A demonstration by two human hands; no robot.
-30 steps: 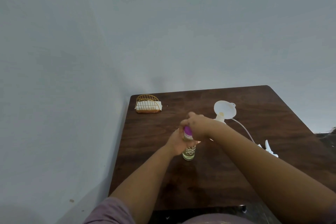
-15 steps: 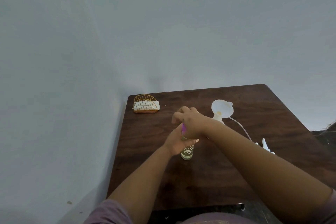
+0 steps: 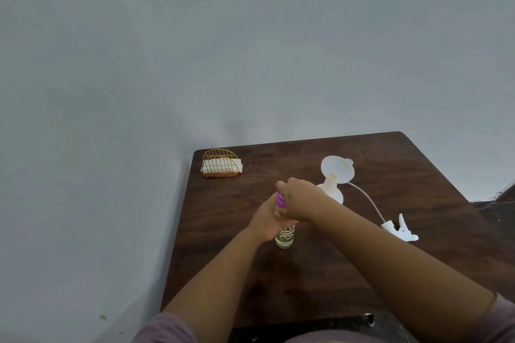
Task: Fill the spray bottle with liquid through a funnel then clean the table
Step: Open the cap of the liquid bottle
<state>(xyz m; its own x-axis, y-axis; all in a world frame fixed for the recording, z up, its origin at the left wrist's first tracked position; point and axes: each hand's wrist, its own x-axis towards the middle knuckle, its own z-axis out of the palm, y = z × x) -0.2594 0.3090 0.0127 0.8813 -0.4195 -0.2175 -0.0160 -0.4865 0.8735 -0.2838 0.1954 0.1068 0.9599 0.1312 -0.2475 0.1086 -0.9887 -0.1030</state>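
A small clear bottle [image 3: 284, 238] of pale yellow liquid stands near the middle of the dark wooden table [image 3: 390, 181]. My left hand [image 3: 267, 221] grips its body. My right hand [image 3: 299, 197] is curled over its purple cap [image 3: 280, 200]. Just behind my right hand stands the white spray bottle [image 3: 335, 193] with a white funnel [image 3: 335, 168] in its neck. The white spray head [image 3: 401, 229] with its long tube lies on the table to the right.
A gold wire holder [image 3: 221, 163] with white napkins sits at the table's far left corner, close to the grey wall. The table's left edge runs along that wall. Dark floor shows at the right.
My right hand has stayed on the purple cap and shifted slightly around it; the cap shows more now. The left hand keeps holding the bottle in place.
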